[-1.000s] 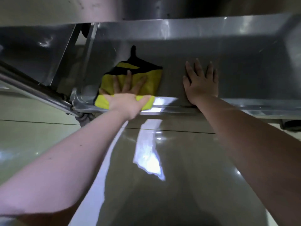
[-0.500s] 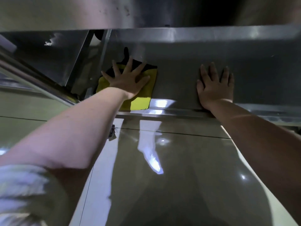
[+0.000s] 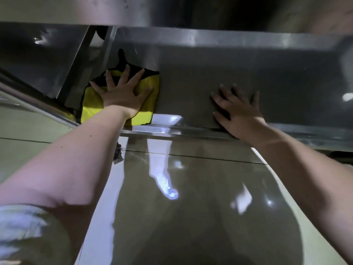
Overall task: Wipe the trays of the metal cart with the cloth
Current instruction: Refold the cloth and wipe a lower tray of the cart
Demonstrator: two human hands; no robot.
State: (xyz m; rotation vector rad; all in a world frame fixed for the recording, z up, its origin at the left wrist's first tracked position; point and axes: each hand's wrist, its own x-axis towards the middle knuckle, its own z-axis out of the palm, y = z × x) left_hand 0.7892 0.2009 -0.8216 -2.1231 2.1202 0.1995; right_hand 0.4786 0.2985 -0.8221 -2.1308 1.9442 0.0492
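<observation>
Where the view begins, nearest the camera, a pale, blurred short sleeve (image 3: pixel 23 226) is seen at the lower left, above a glossy grey tiled floor (image 3: pixel 191 217) streaked with reflected light. Both bare forearms are stretched forward over that floor to the lower stainless-steel tray of the metal cart (image 3: pixel 191 88). The right hand (image 3: pixel 238 113) is laid palm-down on the bare tray bottom just past the front rim, fingers straight and spread, with nothing grasped. Well apart to its left, the left hand (image 3: pixel 122 96) is pressed flat on the yellow microfibre cloth with black edging (image 3: pixel 91 109), fingers fanned out and uncurled. The cloth is spread in the tray's near left corner, beside a slanted steel upright (image 3: pixel 84 60). Its black far edge appears bunched, though shadow makes this uncertain. Beyond, the tray's back wall is overhung by a dim upper steel shelf (image 3: pixel 133 10).
</observation>
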